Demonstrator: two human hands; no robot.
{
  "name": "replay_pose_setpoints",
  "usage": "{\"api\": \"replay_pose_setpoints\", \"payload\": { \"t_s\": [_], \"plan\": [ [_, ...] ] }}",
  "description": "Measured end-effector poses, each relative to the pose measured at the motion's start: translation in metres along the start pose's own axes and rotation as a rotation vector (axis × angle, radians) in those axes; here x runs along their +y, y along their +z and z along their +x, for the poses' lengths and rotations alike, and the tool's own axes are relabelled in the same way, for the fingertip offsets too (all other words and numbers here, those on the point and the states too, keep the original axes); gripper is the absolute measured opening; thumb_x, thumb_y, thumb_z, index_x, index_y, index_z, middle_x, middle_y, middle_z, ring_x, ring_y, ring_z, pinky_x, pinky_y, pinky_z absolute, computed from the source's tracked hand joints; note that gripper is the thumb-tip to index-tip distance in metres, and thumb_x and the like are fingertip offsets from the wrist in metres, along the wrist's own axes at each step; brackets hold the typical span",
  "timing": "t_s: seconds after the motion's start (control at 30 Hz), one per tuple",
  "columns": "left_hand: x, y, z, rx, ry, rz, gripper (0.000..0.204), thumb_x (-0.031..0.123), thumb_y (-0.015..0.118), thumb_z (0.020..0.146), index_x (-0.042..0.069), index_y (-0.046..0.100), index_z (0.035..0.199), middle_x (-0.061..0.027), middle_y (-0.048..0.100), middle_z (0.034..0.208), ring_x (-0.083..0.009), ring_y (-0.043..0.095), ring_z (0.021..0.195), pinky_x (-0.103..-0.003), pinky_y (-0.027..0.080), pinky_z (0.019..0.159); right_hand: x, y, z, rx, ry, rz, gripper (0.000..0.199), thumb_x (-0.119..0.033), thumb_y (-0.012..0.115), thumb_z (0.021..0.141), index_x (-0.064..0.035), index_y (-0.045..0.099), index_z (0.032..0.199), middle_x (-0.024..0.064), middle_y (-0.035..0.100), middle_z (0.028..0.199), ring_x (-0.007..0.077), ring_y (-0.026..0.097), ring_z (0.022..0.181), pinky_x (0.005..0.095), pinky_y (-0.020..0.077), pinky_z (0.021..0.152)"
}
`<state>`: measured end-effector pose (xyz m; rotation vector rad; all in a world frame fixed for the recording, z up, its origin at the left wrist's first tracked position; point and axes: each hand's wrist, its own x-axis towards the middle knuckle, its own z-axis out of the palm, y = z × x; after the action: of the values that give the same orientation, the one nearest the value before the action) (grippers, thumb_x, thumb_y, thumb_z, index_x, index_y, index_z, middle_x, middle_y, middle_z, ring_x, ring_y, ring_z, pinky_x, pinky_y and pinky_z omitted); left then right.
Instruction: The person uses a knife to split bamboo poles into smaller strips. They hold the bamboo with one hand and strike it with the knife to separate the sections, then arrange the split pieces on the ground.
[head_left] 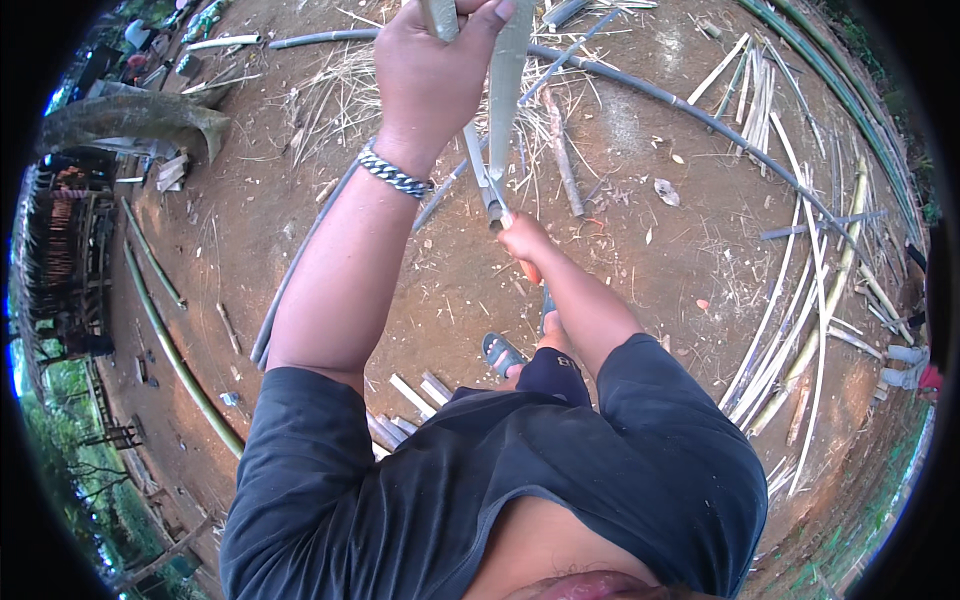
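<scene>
bamboo (507, 100) runs lengthwise between the left hand (430, 78), curled tight around its upper part, and the right hand (523, 238), wrapped around an orange-handled tool (532, 272) beside its lower end.

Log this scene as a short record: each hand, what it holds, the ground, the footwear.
Left hand: raised at the top edge, gripping split bamboo
Left wrist: bracelet
Right hand: lower, closed around an orange handle, beside the bamboo's lower end
Ground: brown dirt; pale strips to the right, green pole to the left
Footwear: sandals
</scene>
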<state>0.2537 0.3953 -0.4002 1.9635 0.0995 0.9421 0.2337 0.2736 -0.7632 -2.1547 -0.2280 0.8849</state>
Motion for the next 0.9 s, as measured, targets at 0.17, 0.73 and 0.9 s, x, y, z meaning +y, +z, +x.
{"api": "replay_pose_setpoints", "payload": {
  "t_s": [0.17, 0.73, 0.9],
  "plan": [
    [-0.019, 0.011, 0.019, 0.012, 0.086, 0.1, 0.017, 0.013, 0.076, 0.09, -0.004, 0.073, 0.091, -0.0039, 0.071, 0.075, -0.0096, 0.065, 0.07, -0.027, 0.051, 0.063, 0.018, 0.008, 0.025, 0.023, 0.037, -0.098, 0.036, -0.026, 0.07, 0.083, -0.0032, 0.066, 0.111, 0.022, 0.071, 0.109, 0.0406, 0.067, 0.103, 0.0466, 0.0533, 0.088],
    [-0.066, 0.006, 0.036, -0.03, 0.241, 0.006, 0.044, 0.038, 0.067, 0.098, -0.002, 0.061, 0.115, -0.0043, 0.063, 0.093, -0.0102, 0.06, 0.085, -0.022, 0.048, 0.078, 0.016, -0.04, 0.06, -0.089, -0.028, -0.278, 0.031, -0.019, 0.063, 0.087, -0.0035, 0.067, 0.113, 0.0227, 0.07, 0.113, 0.0387, 0.067, 0.108, 0.0466, 0.0536, 0.092],
    [-0.142, 0.018, -0.054, -0.106, -0.148, -0.248, 0.066, 0.024, 0.065, 0.098, -0.002, 0.03, 0.148, -0.0163, 0.053, 0.127, -0.0247, 0.056, 0.114, -0.035, 0.052, 0.091, 0.011, -0.036, 0.045, -0.116, -0.026, -0.171, 0.035, -0.019, 0.064, 0.084, -0.0023, 0.065, 0.115, 0.0232, 0.07, 0.113, 0.0404, 0.066, 0.108, 0.047, 0.0532, 0.092]
  ]
}}
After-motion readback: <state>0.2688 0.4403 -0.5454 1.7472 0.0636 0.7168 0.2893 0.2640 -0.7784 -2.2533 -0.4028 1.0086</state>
